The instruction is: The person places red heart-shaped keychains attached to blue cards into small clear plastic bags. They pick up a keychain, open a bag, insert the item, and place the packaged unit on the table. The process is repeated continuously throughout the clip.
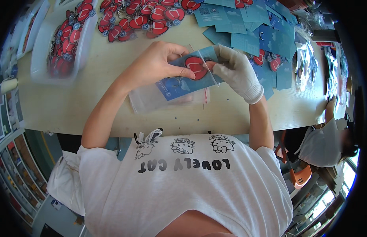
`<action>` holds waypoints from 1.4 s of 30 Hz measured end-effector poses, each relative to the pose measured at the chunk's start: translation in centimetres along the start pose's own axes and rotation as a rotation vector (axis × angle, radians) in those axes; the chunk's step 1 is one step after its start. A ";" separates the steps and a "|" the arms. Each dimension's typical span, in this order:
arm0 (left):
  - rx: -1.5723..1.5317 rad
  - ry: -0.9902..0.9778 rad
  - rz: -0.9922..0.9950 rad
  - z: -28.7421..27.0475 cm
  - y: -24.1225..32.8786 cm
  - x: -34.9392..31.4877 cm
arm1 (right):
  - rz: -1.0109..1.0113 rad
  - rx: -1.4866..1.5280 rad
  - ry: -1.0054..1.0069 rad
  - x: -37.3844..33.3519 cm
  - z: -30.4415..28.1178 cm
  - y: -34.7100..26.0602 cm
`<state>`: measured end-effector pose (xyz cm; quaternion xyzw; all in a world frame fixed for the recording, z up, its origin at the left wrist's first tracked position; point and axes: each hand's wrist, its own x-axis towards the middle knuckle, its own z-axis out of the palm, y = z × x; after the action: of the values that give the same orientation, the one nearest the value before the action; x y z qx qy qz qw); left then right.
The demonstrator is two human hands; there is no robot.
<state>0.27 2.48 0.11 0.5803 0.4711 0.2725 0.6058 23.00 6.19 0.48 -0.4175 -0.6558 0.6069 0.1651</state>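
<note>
We are viewing from above a pale wooden worktop [92, 98]. Our bare left hand [159, 63] is pinching, with its fingers [187, 73] closed, the left edge of a blue paper backing card bearing a red heart-shaped keyring charm [195, 65]. Our right hand in a white knit glove [237, 71] is gripping the card's right edge, its fingers [219, 51] closed as well, together with what looks like the mouth of a clear plastic sleeve [209, 67]. The card is being held just above the worktop, near its front edge and directly ahead of our chest. Beneath the card, a stack of clear zip bags with a red seal strip [152, 100] is lying flat on the worktop. Behind the card, loose red heart-shaped charms [152, 17] are lying heaped at the worktop's far side; to their left, a clear plastic tray [41, 43] is holding more of them. To the right of the card, spare blue cards [262, 35] are lying spread out. At the worktop's right end, another person in a white shirt [322, 146] is sitting.
</note>
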 end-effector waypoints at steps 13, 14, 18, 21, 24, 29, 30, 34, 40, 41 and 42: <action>0.147 -0.048 0.070 1.1 0.3 2.0 | -0.019 0.203 0.071 -1.5 -0.4 1.7; 0.130 -0.078 0.081 1.3 0.3 2.3 | 0.012 0.199 0.035 -1.4 -0.6 2.0; 0.072 -0.102 0.034 2.4 2.0 2.4 | -0.161 0.237 -0.001 -1.9 -1.3 3.7; 0.071 -0.050 -0.005 2.8 3.0 2.2 | -0.183 0.145 0.014 -3.7 -3.6 1.9; 0.267 -0.073 -0.009 4.7 4.9 4.1 | -0.136 0.304 0.133 -5.5 -2.8 2.4; 0.538 0.292 0.602 7.2 5.3 6.4 | -0.042 0.151 0.575 -10.8 -7.2 2.5; 0.555 0.394 0.733 7.2 5.3 6.7 | -0.060 0.148 0.747 -12.2 -9.6 3.6; 0.359 0.315 0.601 6.5 4.6 7.3 | -0.360 0.396 1.273 -14.0 -19.0 9.2; 0.438 0.193 0.519 7.0 3.5 6.8 | 0.014 -0.977 1.507 -6.8 -18.5 9.7; 0.437 0.184 0.502 7.0 3.3 6.8 | -0.005 -0.860 1.335 -5.6 -17.3 8.3; 0.430 0.163 0.487 7.1 3.1 6.9 | 0.039 -0.869 1.264 -4.5 -16.6 8.1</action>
<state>10.07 5.93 0.54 0.7667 0.4121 0.3492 0.3470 40.55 13.05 -2.30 -0.7242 -0.6087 -0.0569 0.3190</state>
